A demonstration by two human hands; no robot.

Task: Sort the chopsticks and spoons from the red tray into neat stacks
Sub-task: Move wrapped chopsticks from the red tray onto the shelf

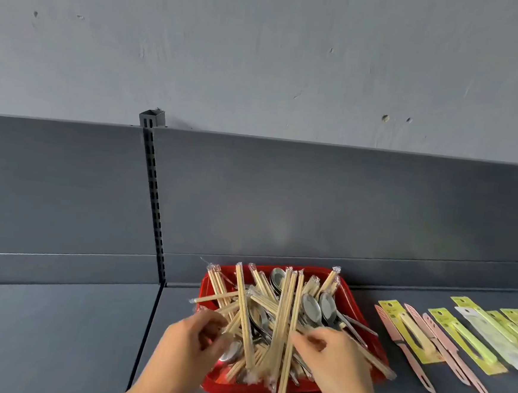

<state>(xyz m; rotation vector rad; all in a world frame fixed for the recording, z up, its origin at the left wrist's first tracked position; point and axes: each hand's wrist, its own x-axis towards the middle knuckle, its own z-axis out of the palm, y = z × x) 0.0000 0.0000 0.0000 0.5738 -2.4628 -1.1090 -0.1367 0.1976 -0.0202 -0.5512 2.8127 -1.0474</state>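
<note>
Two bare hands reach into a red tray (236,391) set on a grey shelf (54,335), where clear-wrapped wooden chopsticks (282,316) and steel spoons (311,306) lie heaped and crossed in no order. The left hand (190,339) works at the tray's near-left corner, its fingers curled round the ends of several wrapped chopsticks, with a spoon bowl lying just beneath its fingertips. The right hand (332,357) comes in over the tray's near-right side, thumb and fingers pinching more chopsticks close to the middle of the pile. Between the two hands, a tall fan of chopsticks runs away from the person, some ends jutting past the tray's near rim. Beyond the right hand, spoons rest bowl-up against the far right of the tray, their handles pointing toward its right wall. To the right of the right hand, apart from the tray, a row of packaged goods lies on the shelf: yellow cards (392,312) carrying pale utensils, and pink knives (417,371) between them. Each card bears a dark round mark and small print near its top, too small to read. Beyond the left hand, a slotted post (154,194) rises between the shelf's dark back panels (313,200), below a scuffed grey wall (262,57).
</note>
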